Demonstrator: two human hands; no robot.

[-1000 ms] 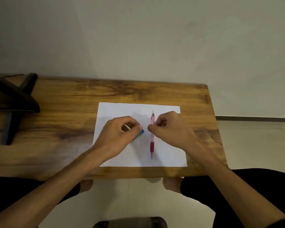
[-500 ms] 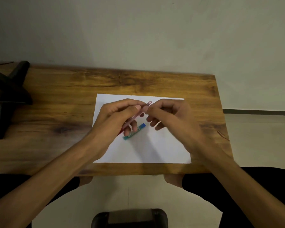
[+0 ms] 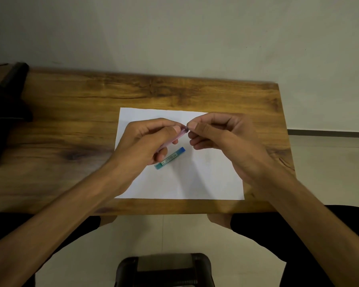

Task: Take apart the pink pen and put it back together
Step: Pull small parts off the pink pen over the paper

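Two hands are in view, the left hand [image 3: 145, 141] and the right hand [image 3: 222, 137]. Between them is one pink pen [image 3: 179, 135], only partly visible. One sheet of white paper [image 3: 195, 179] lies on one wooden desk [image 3: 71, 125]. On the paper lies one small blue-green tube [image 3: 170, 158] with a label. One dark stand [image 3: 6, 104] sits at the desk's left end. One dark object [image 3: 164, 270] shows at the bottom edge; what it is cannot be told.
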